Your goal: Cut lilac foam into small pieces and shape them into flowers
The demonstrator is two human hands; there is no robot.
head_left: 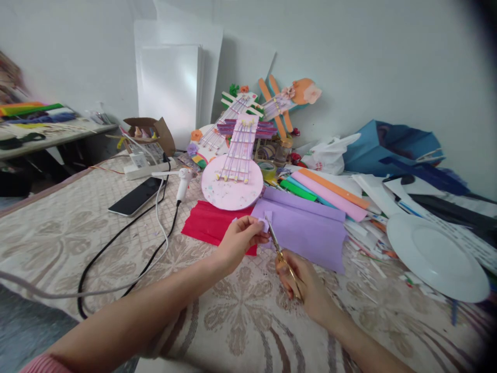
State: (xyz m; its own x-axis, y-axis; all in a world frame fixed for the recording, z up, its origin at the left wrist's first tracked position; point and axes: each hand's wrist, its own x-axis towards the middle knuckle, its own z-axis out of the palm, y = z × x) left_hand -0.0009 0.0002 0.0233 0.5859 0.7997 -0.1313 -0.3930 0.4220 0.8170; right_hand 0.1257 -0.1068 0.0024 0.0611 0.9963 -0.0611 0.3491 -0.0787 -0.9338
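Between its thumb and fingers, my left hand pinches a small piece of purple paper. My right hand grips gold-handled scissors, whose blades point up and left at the small piece. Beneath and behind the blades lies a larger purple crepe sheet. A red crepe sheet is spread behind my left hand. Just beyond the sheets, a pink paper-plate guitar with purple strings leans back against other craft instruments.
A phone, a white glue gun and looping cables lie at the left. On the right are rolled papers, paper scraps, a white plate and a blue bag. White boards lean on the wall.
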